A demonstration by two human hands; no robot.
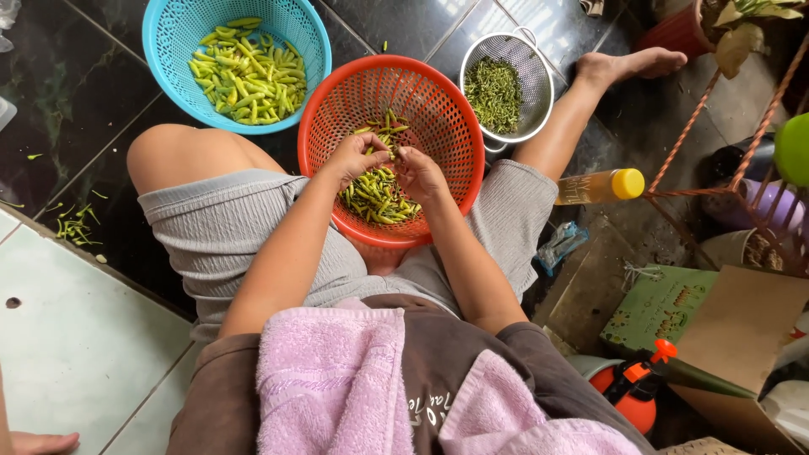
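Note:
An orange plastic basket [438, 101] rests between my knees with a pile of small green chillies [375, 195] in it. My left hand [352, 157] and my right hand [419, 171] meet over the basket, fingertips pinched together on one green chilli [389, 155]. A blue basket [173, 34] at the upper left holds many green chillies [246, 72]. A metal colander [539, 80] to the right of the orange basket holds a heap of thin green stems [494, 93].
A yellow-capped bottle [600, 185] lies by my right knee. A rust-coloured wire rack [733, 152], a green box [661, 307], brown cardboard [742, 329] and an orange sprayer [636, 388] crowd the right. Loose stems [74, 226] lie on the dark floor [67, 101]. A pink towel [333, 379] drapes my chest.

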